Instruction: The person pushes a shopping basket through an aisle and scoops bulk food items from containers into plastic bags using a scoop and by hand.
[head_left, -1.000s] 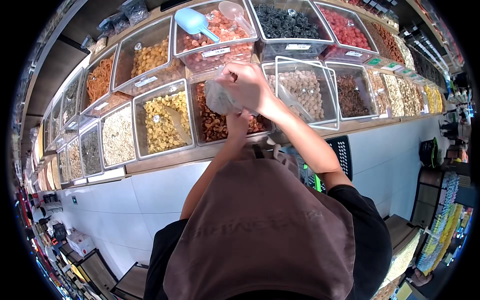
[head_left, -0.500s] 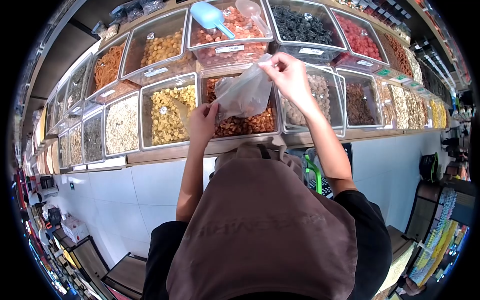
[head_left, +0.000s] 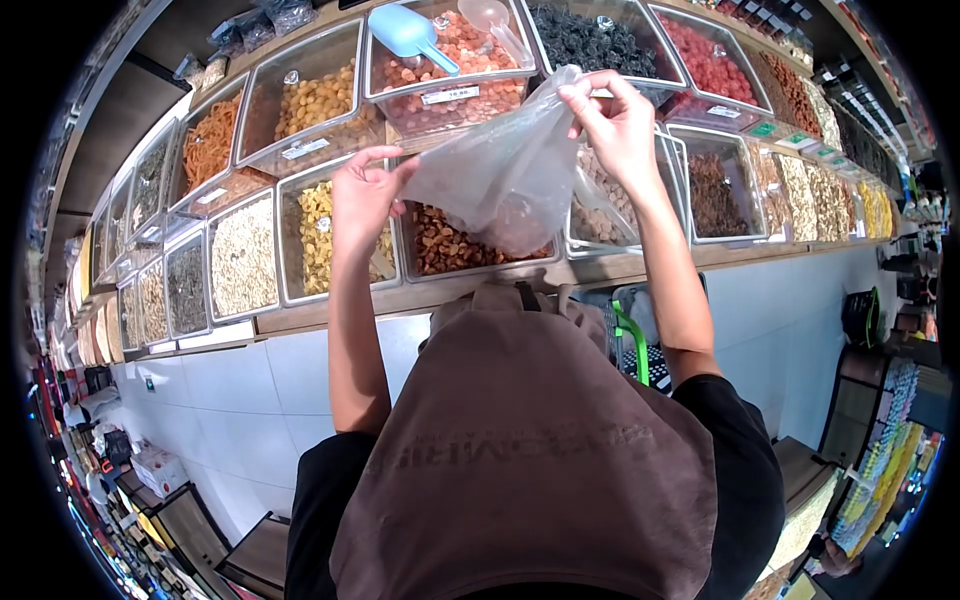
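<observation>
A clear plastic bag is stretched between my two hands above the lower row of bins. My left hand pinches its left edge between thumb and finger. The upper right corner is gripped by the fingertips of my right hand. Beneath the bag is a bin of brown raisin-like dried fruit, partly covered by it. Whether the bag has anything inside, I cannot tell. Behind my left hand sits a bin of yellow dried pieces.
A blue scoop and a clear scoop lie on the bin of orange-pink pieces. To the right stands a bin of pale nuts with a tilted clear lid. A basket with a green handle is below the counter.
My hands have moved apart and up, spreading the bag wider. My left hand has gone left and up, my right hand right and up.
</observation>
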